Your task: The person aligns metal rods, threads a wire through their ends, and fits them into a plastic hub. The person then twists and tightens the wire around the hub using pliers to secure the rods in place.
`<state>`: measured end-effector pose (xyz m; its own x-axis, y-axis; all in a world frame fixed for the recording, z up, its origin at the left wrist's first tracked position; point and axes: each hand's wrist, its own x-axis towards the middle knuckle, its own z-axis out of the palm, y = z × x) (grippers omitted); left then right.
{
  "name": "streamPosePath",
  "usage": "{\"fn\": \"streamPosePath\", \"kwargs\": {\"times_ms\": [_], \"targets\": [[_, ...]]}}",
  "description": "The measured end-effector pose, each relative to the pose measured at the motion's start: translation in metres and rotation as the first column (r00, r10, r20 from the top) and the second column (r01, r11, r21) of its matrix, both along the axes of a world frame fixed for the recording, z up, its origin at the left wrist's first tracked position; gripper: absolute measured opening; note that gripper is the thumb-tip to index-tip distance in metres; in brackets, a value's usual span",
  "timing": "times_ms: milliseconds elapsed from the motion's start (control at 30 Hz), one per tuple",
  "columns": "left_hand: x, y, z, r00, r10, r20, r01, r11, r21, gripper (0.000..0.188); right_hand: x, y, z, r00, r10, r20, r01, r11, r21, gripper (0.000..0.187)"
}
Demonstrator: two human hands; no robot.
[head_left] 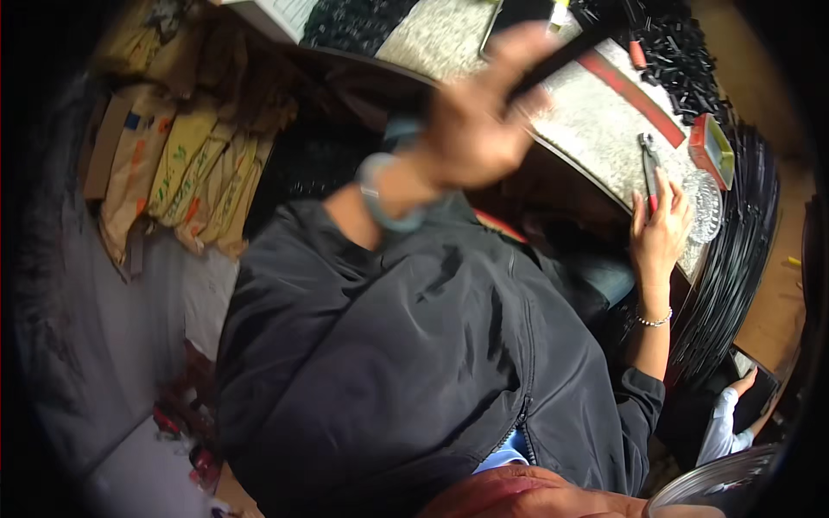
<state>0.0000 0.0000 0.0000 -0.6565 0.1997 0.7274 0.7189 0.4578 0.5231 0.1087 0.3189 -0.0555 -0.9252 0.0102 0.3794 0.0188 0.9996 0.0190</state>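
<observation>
The pale speckled tabletop [596, 147] has its near edge slanting from far left to near right, in front of the person. At near right, the right hand [663, 229] reaches over that edge, thumb and fingers closed about the red handle of the pliers [649, 168]. The glass dish [706, 205] sits just right of it, narrowing the room there; black strands [734, 233] run along the right. Farther left, the blurred left hand [484, 129], raised over the edge, is clamped on a dark strip [579, 52]. Speckled surface shows between pliers and red bar [635, 99]; beyond lie black pieces [682, 60].
</observation>
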Motion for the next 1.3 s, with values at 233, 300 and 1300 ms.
{"fn": "streamPosePath", "kwargs": {"times_ms": [233,300,1300], "targets": [[0.075,-0.187,-0.086,0.855,0.508,0.104,-0.477,0.849,-0.225,0.034,-0.020,-0.021,-0.012,0.991,0.127,0.045,-0.121,0.986,-0.115,0.043],[0.147,-0.212,-0.166,0.657,0.628,0.418,-0.528,0.778,-0.340,0.041,-0.027,-0.036,-0.012,0.986,0.154,0.061,-0.148,0.984,-0.101,0.043],[-0.131,0.064,-0.123,0.998,0.066,0.021,-0.058,0.955,-0.289,0.079,-0.012,0.043,0.006,0.948,-0.311,-0.069,0.317,0.942,0.107,0.036]]}}
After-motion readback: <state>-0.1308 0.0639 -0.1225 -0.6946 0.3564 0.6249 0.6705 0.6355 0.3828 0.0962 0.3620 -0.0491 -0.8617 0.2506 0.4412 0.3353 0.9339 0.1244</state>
